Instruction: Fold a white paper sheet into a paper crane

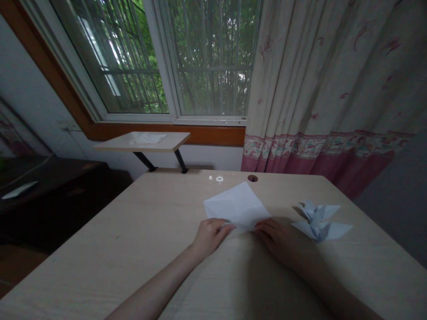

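Observation:
A sheet of white paper (238, 204) lies on the pale wooden desk (133, 249), one corner pointing toward the window. My left hand (211, 234) pinches its near left edge between thumb and fingers. At the near right edge, my right hand (275, 235) is closed on the same sheet, fingertips on the paper. The near edge looks folded or curled up between the two hands, though the fingers partly cover it. To the right of my right hand rest two folded paper cranes, one farther back (318, 210) and one nearer (320, 231).
A small raised shelf (176, 141) on black legs stands at the desk's back left, with white paper (151, 138) on it. A round cable hole (252, 178) sits near the back edge. Behind are a barred window (210, 58) and a patterned curtain (316, 89).

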### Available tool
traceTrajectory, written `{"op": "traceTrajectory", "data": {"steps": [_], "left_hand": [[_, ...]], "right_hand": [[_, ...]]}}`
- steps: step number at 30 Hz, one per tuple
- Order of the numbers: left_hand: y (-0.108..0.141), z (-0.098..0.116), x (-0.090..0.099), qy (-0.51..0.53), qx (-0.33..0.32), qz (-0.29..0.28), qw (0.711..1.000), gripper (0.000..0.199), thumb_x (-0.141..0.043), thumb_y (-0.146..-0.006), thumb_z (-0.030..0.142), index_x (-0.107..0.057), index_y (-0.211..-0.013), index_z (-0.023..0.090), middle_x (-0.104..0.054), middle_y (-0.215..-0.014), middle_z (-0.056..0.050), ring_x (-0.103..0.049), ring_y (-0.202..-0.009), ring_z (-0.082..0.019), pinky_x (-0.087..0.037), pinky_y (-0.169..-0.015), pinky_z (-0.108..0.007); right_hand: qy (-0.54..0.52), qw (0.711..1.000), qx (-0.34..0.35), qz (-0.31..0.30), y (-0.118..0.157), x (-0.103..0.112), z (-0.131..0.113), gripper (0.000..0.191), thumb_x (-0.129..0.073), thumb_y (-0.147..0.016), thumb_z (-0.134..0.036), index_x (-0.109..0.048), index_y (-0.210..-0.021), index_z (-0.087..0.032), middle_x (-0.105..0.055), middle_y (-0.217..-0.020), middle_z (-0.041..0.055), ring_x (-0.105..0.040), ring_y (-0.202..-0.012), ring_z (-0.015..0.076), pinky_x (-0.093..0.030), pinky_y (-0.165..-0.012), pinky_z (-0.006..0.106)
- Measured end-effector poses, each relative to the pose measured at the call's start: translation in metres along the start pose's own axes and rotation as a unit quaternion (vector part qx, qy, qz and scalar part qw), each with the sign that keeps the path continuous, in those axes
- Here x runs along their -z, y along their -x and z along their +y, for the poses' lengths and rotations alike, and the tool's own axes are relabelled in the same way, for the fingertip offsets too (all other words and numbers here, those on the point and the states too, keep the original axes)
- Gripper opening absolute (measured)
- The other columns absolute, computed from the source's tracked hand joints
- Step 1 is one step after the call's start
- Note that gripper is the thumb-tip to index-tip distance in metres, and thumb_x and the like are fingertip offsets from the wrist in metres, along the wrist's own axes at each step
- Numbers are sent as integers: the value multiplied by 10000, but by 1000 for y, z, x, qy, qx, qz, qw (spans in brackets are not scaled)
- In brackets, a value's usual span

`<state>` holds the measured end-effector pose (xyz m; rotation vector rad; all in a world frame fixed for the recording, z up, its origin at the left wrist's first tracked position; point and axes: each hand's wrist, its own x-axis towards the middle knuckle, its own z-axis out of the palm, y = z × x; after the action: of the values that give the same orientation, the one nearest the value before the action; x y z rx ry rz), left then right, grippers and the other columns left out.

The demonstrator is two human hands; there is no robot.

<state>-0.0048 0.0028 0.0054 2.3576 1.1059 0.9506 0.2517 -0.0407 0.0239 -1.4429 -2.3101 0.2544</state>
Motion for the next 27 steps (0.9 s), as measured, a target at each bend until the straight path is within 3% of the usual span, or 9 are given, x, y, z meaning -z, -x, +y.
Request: {"op": "traceTrajectory", "data": {"steps": [4, 12, 16, 27], "left_hand": [[-1, 0, -1, -21, 55, 34, 998, 466, -460, -963, 470, -650, -660, 171, -631, -583, 12, -583, -531, -126, -412, -529, -202], [-4, 0, 0, -57, 75, 75, 993, 391, -439, -981, 395, -622, -699, 196, -633, -641, 8, -589, -595, -145, -401, -586, -214], [-4, -5, -2, -90, 88, 101, 987, 353, -445, -975, 390, -600, -724, 196, -631, -662, -9, -595, -634, -173, -398, -608, -238], [-3, -6, -2, -139, 64, 99, 983, 371, -387, -1002, 399, -628, -803, 198, -665, -697, -20, -620, -648, -167, -423, -625, -235]], "right_hand": [[8, 999, -36, -18, -2, 4, -5, 266, -409, -955, -278, -668, -966, -221, -697, -1038, 51, -634, -948, 200, -456, -879, 356], [52, 996, -58, -54, -5, 1, -3, 256, -424, -955, -350, -617, -860, -213, -661, -945, 54, -606, -875, 213, -425, -790, 338], [43, 996, -60, -39, -5, -3, 0, 221, -446, -952, -330, -604, -856, -210, -652, -942, 52, -601, -891, 212, -423, -803, 331], [39, 996, -49, -60, -9, 2, -5, 238, -406, -968, -289, -617, -893, -210, -659, -995, 70, -608, -956, 216, -427, -861, 343]]}}
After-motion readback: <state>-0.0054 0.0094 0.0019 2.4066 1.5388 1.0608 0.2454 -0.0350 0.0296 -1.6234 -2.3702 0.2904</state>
